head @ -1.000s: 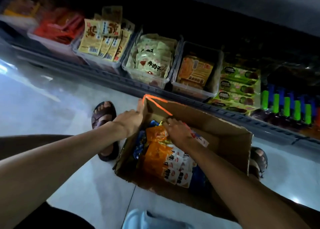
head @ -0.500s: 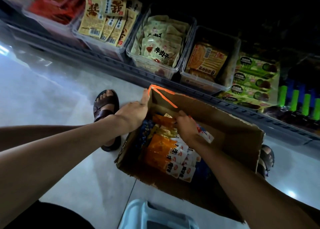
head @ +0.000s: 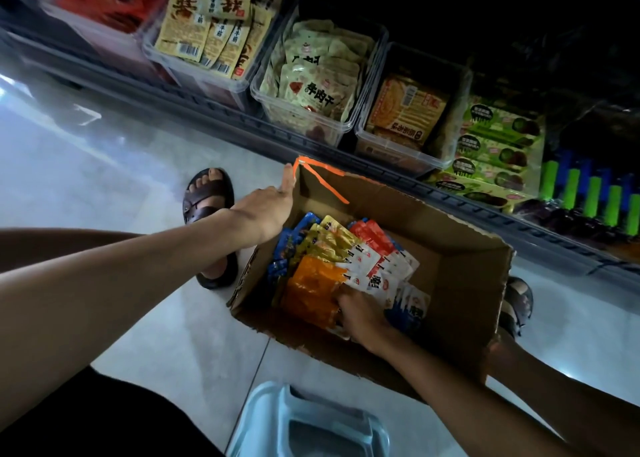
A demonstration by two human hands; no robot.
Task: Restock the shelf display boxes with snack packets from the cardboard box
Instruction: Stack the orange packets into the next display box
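Note:
An open cardboard box [head: 460, 283] with orange tape stands on the floor below the shelf. Inside lie orange snack packets [head: 311, 290], with yellow, red, white and blue ones beside them. My left hand [head: 266, 210] holds the box's left wall near the far corner, thumb along the rim. My right hand [head: 360, 314] reaches into the near side of the box, its fingers curled round the edge of the orange packets. Clear shelf display boxes [head: 346, 124] hold beige, yellow and orange packets.
The shelf's dark rail [head: 207, 110] runs diagonally above the box. Green packets [head: 498, 145] and green-and-blue items [head: 588, 193] fill the right end. My sandalled feet [head: 211, 197] flank the box. A light blue plastic stool [head: 311, 422] stands near me.
My right hand has moved from the far end of the packets back to the near side of the box. The left hand stays on the box wall.

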